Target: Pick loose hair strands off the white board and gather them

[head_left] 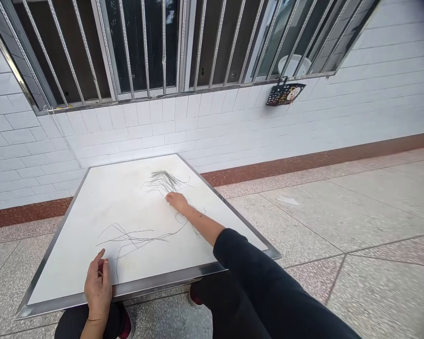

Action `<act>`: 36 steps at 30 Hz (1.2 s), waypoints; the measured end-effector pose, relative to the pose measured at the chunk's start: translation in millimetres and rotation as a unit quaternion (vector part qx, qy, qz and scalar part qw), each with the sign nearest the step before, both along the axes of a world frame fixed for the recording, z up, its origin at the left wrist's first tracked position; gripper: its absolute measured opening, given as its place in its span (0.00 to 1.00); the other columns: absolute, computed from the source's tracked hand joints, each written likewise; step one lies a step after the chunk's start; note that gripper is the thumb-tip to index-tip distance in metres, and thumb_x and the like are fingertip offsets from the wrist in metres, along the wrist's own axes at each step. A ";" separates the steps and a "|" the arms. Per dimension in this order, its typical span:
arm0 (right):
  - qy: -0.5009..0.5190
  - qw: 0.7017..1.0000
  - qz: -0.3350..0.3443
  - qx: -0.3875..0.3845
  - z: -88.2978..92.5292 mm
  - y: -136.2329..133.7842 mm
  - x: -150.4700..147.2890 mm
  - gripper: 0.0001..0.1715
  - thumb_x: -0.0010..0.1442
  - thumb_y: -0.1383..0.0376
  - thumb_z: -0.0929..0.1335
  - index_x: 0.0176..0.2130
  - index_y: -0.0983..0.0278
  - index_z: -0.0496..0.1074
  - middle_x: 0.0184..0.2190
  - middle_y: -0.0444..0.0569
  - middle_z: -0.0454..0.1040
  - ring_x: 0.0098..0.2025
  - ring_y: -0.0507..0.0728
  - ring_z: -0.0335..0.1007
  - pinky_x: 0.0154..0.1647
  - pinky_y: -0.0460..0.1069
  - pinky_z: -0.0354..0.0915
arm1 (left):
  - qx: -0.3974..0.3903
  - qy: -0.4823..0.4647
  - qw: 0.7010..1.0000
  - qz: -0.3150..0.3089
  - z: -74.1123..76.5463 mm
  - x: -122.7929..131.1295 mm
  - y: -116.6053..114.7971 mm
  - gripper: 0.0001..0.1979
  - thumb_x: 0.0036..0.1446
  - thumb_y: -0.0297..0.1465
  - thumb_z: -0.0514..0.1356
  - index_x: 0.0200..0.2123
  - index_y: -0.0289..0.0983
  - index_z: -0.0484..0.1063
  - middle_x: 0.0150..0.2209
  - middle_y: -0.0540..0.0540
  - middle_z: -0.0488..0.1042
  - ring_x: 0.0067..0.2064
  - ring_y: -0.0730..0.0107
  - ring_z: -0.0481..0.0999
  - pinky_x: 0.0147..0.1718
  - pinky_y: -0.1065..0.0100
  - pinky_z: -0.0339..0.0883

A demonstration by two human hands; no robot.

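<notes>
My right hand [177,201] reaches over the white tabletop [127,202], its fingertips pinched on a thin wire at the near edge of a bundle of dark thin wires [165,179]. Several loose wires [134,240] lie crossed on the left front part of the table, and one long strand curves toward my right forearm. A few more wires [194,223] lie partly under that forearm. At the front edge, my left hand [98,282] hovers beside the loose wires. Its thumb and index finger are apart, the other fingers are curled, and nothing shows between them.
A metal rim [162,278] borders the table, which stands by a white tiled wall [144,127]. Above are barred windows [144,47] with a patterned black bag [285,93] hanging from them. A white scrap [287,200] lies on the speckled floor [385,292].
</notes>
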State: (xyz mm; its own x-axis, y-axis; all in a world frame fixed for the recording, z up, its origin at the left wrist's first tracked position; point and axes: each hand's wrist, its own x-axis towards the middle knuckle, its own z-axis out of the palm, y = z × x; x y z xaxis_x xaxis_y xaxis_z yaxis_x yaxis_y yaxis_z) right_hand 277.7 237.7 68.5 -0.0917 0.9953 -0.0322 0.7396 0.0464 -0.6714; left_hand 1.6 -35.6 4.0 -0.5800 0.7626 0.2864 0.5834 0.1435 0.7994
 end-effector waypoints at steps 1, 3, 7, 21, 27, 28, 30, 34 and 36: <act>-0.009 1.000 -0.009 0.019 0.9 1.1 6.9 0.17 0.66 0.59 0.65 0.51 0.65 0.69 0.47 0.51 0.72 0.45 0.57 0.71 0.45 0.55 0.69 | 0.001 0.005 1.000 0.000 0.2 0.4 0.1 0.22 0.61 0.43 0.51 0.54 0.41 0.68 0.48 0.43 0.73 0.44 0.60 0.73 0.38 0.64 0.67; -0.026 0.997 -0.026 0.061 1.4 -3.0 26.0 0.16 0.69 0.61 0.60 0.51 0.63 0.69 0.44 0.50 0.74 0.44 0.56 0.71 0.44 0.52 0.67 | 0.008 0.013 1.000 0.000 0.1 1.4 0.0 0.22 0.61 0.43 0.51 0.54 0.41 0.69 0.50 0.43 0.73 0.45 0.61 0.73 0.38 0.66 0.67; -0.065 0.987 -0.048 0.136 -10.1 -35.5 67.3 0.20 0.69 0.64 0.55 0.52 0.61 0.70 0.44 0.51 0.75 0.47 0.59 0.68 0.42 0.51 0.65 | 0.002 0.032 0.999 0.005 -0.9 3.4 -0.6 0.21 0.62 0.42 0.51 0.54 0.41 0.69 0.47 0.44 0.74 0.39 0.64 0.73 0.35 0.66 0.66; -0.159 0.957 -0.002 0.242 -67.4 -124.0 81.4 0.13 0.63 0.64 0.65 0.45 0.60 0.76 0.46 0.53 0.73 0.47 0.62 0.64 0.47 0.56 0.65 | -0.001 0.059 0.998 0.007 2.7 5.6 0.2 0.19 0.60 0.41 0.51 0.50 0.41 0.73 0.49 0.45 0.75 0.50 0.58 0.73 0.44 0.63 0.67; -0.174 0.960 -0.076 0.206 -49.2 -99.4 99.8 0.15 0.67 0.64 0.60 0.45 0.63 0.74 0.43 0.55 0.72 0.44 0.62 0.63 0.40 0.53 0.64 | -0.002 0.073 0.997 0.005 2.0 5.4 1.0 0.19 0.61 0.40 0.51 0.50 0.41 0.72 0.49 0.45 0.75 0.50 0.58 0.74 0.43 0.63 0.68; -0.177 0.961 -0.086 0.197 -45.7 -90.5 100.6 0.15 0.67 0.64 0.60 0.46 0.63 0.74 0.43 0.56 0.71 0.44 0.62 0.63 0.39 0.53 0.64 | 0.001 0.074 0.997 0.003 1.4 5.3 1.4 0.19 0.61 0.40 0.51 0.50 0.41 0.72 0.49 0.44 0.75 0.49 0.58 0.74 0.43 0.63 0.67; -0.186 0.962 -0.085 0.181 -40.1 -72.8 98.9 0.14 0.67 0.64 0.61 0.46 0.63 0.73 0.43 0.56 0.71 0.46 0.62 0.62 0.38 0.52 0.63 | 0.007 0.075 0.997 0.002 0.5 5.0 2.1 0.19 0.61 0.40 0.51 0.50 0.41 0.73 0.48 0.44 0.75 0.49 0.59 0.74 0.43 0.63 0.67; -0.208 0.965 -0.050 0.153 -36.2 -46.8 89.4 0.11 0.65 0.66 0.63 0.44 0.62 0.74 0.44 0.55 0.71 0.48 0.61 0.61 0.38 0.50 0.62 | 0.007 0.079 0.997 0.005 -0.8 4.7 2.4 0.19 0.61 0.40 0.51 0.49 0.41 0.73 0.47 0.44 0.75 0.47 0.60 0.74 0.42 0.64 0.68; -0.220 0.965 -0.042 0.135 -37.3 -40.7 86.9 0.09 0.64 0.67 0.64 0.40 0.64 0.74 0.42 0.55 0.71 0.47 0.62 0.61 0.37 0.50 0.61 | 0.006 0.080 0.997 0.004 -1.3 4.6 2.4 0.19 0.61 0.40 0.51 0.50 0.41 0.73 0.47 0.44 0.76 0.47 0.60 0.75 0.43 0.64 0.68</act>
State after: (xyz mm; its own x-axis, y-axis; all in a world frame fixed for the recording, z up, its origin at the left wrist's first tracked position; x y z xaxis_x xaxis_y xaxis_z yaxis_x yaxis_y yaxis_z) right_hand 364.5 197.0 31.1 -0.0468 0.9763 0.2114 0.9592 0.1030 -0.2633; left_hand 6.2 -33.3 2.7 -0.5319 0.7544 0.3846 0.7023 0.1393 0.6981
